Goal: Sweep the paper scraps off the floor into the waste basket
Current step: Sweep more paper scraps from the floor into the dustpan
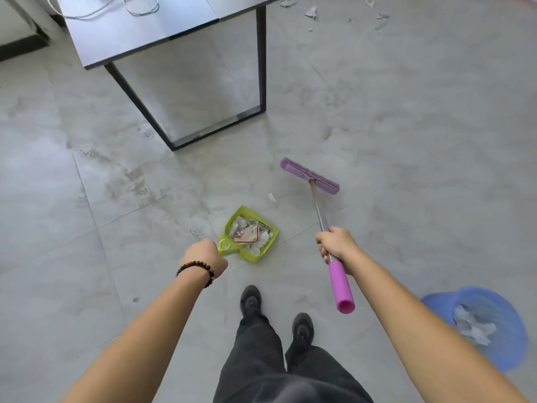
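My left hand [204,255] grips the handle of a green dustpan [250,233] loaded with paper scraps. My right hand [337,245] grips the metal shaft of a broom, just above its pink grip [343,289]. The purple broom head [309,175] sits low over the floor ahead of me. One small white scrap [272,197] lies on the floor between the dustpan and the broom head. More scraps [312,11] lie far ahead, past the table. A blue waste basket [499,353] with paper in it stands at my lower right.
A dark table [139,33] with black metal legs [261,68] stands ahead on the left, cables on its top. My two black shoes [251,301] are on the grey tiled floor below the dustpan.
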